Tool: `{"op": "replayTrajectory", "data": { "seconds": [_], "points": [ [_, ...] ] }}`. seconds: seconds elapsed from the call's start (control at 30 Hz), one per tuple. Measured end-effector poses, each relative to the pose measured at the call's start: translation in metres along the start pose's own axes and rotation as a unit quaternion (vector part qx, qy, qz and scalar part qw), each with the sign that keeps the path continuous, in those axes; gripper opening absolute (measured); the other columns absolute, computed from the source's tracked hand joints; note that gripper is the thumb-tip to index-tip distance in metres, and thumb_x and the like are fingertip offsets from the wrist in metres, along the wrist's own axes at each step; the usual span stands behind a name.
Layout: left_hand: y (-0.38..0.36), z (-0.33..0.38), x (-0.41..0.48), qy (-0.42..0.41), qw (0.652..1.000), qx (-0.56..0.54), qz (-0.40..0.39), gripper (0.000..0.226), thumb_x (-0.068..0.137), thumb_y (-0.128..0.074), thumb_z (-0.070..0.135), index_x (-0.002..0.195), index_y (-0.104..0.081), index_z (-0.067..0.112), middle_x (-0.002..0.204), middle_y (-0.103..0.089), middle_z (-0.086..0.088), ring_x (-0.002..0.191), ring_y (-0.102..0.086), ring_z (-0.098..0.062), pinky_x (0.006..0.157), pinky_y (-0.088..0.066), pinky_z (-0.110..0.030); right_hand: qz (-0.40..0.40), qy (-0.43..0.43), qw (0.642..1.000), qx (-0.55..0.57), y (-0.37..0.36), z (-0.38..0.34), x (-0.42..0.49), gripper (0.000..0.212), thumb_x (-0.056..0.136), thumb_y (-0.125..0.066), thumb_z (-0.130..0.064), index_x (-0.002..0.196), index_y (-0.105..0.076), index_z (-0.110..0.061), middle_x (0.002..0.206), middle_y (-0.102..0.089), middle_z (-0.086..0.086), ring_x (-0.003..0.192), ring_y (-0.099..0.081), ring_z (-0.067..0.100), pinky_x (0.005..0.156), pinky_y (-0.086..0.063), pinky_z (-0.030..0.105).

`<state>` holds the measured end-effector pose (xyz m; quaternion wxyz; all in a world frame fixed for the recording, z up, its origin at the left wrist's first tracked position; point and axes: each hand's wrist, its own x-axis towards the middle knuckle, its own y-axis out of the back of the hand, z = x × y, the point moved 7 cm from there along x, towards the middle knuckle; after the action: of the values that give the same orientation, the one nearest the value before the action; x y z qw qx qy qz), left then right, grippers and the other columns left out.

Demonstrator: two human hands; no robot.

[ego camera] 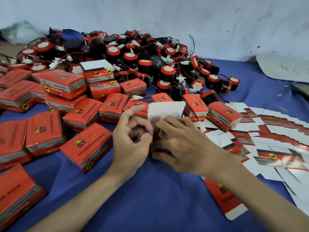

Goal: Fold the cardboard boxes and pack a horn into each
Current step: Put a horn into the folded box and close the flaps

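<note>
Head view: both hands meet at the middle of the worktop [150, 203], which is covered in blue cloth. Between them stands one red box [157, 148], mostly hidden by the fingers. Its white flap [167, 109] stands up on the far side, open.

The left hand [132, 138] is at the box's left edge. Its grip is clamped there: thumb and bent fingers close on the edge, while the forefinger is lifted and points far. The right hand [184, 144] covers the box from the right. Its fingers bend over the top, the thumb sits against the near side, and so its grip is clamped on the box too. Both sets of fingertips are blurred, so the exact contact is unclear.

Closed boxes [87, 148] lie left of the hands and beyond them, some stacked, some tilted. They are red with yellow and black print. Far behind them a box with a raised white lid [96, 66] rests at the edge of the pile.

Horns [167, 71] fill the far middle in a loose heap. They are black with red rims and white faces, tangled in thin wires with white plugs. A few lie just beyond the held box.

Flat blanks [275, 136], white with red strips, fan out overlapping on the right. One more blank [224, 198] lies print up beside the right forearm.

At far right lies a pale sheet [284, 69] with handwritten numerals. A clear bag [16, 32] sits at far left against the grey wall [167, 14].
</note>
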<state>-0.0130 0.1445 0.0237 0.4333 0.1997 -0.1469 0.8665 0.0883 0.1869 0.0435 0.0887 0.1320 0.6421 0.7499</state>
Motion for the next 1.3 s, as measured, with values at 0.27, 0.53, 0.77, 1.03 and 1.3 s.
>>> {"op": "replayTrajectory", "data": {
  "seconds": [0.27, 0.53, 0.77, 1.03, 1.3],
  "points": [
    [-0.009, -0.013, 0.001, 0.069, 0.995, 0.048, -0.056, 0.042, 0.082, -0.062, 0.036, 0.12, -0.048, 0.043, 0.119, -0.057, 0.015, 0.1, -0.058, -0.003, 0.084, -0.049, -0.021, 0.069, -0.005, 0.996, 0.055, 0.007, 0.005, -0.001, 0.018, 0.088, -0.058, -0.021, 0.099, -0.073, -0.02, 0.106, -0.058, 0.003, 0.1, -0.056, 0.022, 0.086, -0.031, 0.03],
    [-0.015, -0.014, 0.004, 0.096, 0.99, 0.002, -0.103, 0.032, 0.084, -0.068, 0.03, 0.115, -0.058, 0.032, 0.105, -0.068, 0.014, 0.098, -0.063, -0.003, 0.076, -0.05, -0.016, 0.138, -0.018, 0.985, 0.101, 0.005, 0.013, -0.01, 0.03, 0.085, -0.046, -0.042, 0.082, -0.073, -0.03, 0.109, -0.055, -0.002, 0.106, -0.04, 0.019, 0.092, -0.033, 0.044],
    [-0.017, -0.022, 0.006, 0.154, 0.983, -0.01, -0.103, 0.043, 0.068, -0.068, 0.043, 0.107, -0.061, 0.027, 0.102, -0.069, 0.013, 0.095, -0.064, -0.004, 0.077, -0.053, -0.018, 0.367, -0.117, 0.857, 0.343, 0.013, 0.067, -0.045, 0.018, 0.086, -0.054, -0.007, 0.095, -0.068, -0.002, 0.106, -0.06, 0.007, 0.103, -0.057, 0.02, 0.085, -0.048, 0.036],
    [-0.024, -0.033, 0.005, 0.186, 0.975, 0.032, -0.117, 0.037, 0.086, -0.068, 0.003, 0.097, -0.062, 0.037, 0.1, -0.07, 0.017, 0.094, -0.065, -0.001, 0.082, -0.056, -0.023, 0.204, -0.161, 0.801, 0.54, -0.018, 0.064, -0.03, 0.021, 0.091, -0.049, -0.028, 0.11, -0.051, -0.02, 0.094, -0.074, -0.004, 0.097, -0.067, 0.01, 0.08, -0.052, 0.024],
    [-0.021, -0.027, 0.007, 0.146, 0.98, 0.081, -0.11, 0.017, 0.087, -0.068, 0.009, 0.091, -0.067, 0.026, 0.095, -0.07, 0.015, 0.089, -0.065, -0.002, 0.078, -0.056, -0.029, 0.271, -0.15, 0.73, 0.609, -0.015, 0.072, -0.029, 0.02, 0.09, -0.055, -0.028, 0.107, -0.065, -0.023, 0.095, -0.073, -0.011, 0.096, -0.065, -0.002, 0.078, -0.044, 0.007]
  ]
}}
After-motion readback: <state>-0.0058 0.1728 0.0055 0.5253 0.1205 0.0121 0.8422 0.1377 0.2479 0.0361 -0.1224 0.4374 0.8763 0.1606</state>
